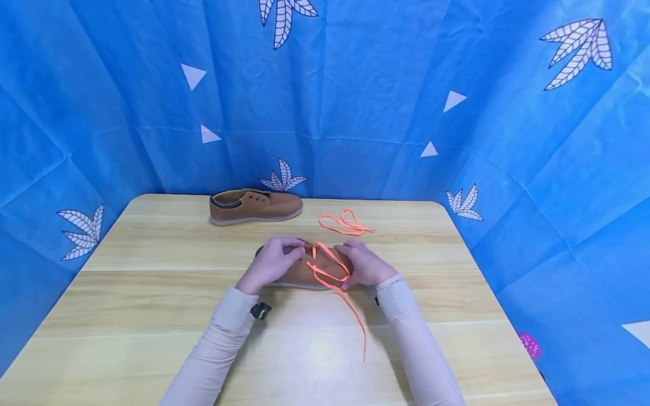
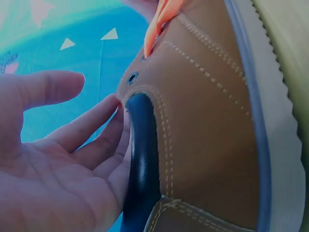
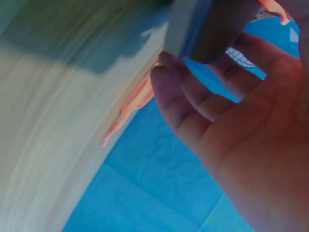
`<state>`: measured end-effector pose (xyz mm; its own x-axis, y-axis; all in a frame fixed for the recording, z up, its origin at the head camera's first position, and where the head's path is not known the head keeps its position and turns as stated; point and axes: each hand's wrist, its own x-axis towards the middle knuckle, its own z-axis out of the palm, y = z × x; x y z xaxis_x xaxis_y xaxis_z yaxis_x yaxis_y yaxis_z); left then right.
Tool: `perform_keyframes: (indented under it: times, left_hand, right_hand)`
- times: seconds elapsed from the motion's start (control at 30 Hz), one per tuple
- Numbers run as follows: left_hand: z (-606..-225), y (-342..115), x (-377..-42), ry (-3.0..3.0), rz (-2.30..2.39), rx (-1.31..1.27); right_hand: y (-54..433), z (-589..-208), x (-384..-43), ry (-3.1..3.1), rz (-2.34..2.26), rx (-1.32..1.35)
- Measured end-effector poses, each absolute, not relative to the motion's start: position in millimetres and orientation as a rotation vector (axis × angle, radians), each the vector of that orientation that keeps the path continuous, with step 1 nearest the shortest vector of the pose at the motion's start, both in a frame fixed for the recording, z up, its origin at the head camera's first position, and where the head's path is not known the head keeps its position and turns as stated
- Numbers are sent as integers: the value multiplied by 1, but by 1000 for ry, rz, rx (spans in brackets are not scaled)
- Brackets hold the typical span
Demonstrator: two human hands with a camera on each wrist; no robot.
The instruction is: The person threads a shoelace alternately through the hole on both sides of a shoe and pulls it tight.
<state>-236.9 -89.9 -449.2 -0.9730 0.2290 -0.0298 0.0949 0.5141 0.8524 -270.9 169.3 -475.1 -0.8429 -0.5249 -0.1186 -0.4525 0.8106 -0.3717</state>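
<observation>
A brown shoe (image 1: pixel 299 273) lies on the table with its toe to the right. An orange shoelace (image 1: pixel 336 290) runs through its front eyelets, one loose end trailing toward the near side. My left hand (image 1: pixel 274 262) is at the shoe's opening. In the left wrist view its fingers touch the flap by a bare eyelet (image 2: pixel 133 77) and the dark collar (image 2: pixel 142 159), while the thumb stands apart. My right hand (image 1: pixel 368 264) holds the toe, fingers on the far side and thumb on the near side. The right wrist view shows its curled fingers (image 3: pixel 193 96) against the toe.
Behind, toward the left, stands a second brown shoe (image 1: pixel 276 207) with no lace in its eyelets. Another orange shoelace (image 1: pixel 355 232) lies looped near the table's back edge. A blue patterned curtain (image 1: pixel 376 113) hangs behind and beside the wooden table (image 1: pixel 152 316).
</observation>
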Motion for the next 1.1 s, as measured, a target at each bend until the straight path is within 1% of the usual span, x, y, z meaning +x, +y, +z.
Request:
perform_keyframes:
  times: [0.4,0.6,0.97,1.1]
  left_hand:
    - [-444,-98,-239,2543,1577,227]
    - [-438,-102,-240,2555,1636,222]
    - [-420,-117,-234,2498,1933,201]
    - [-412,-120,-230,2403,2073,248]
  right_hand:
    - [180,-486,-280,2712,-610,-872]
    - [181,-489,-284,2684,-665,-883]
    - [179,-487,-284,2681,-686,-848]
    - [179,-486,-284,2671,-706,-853]
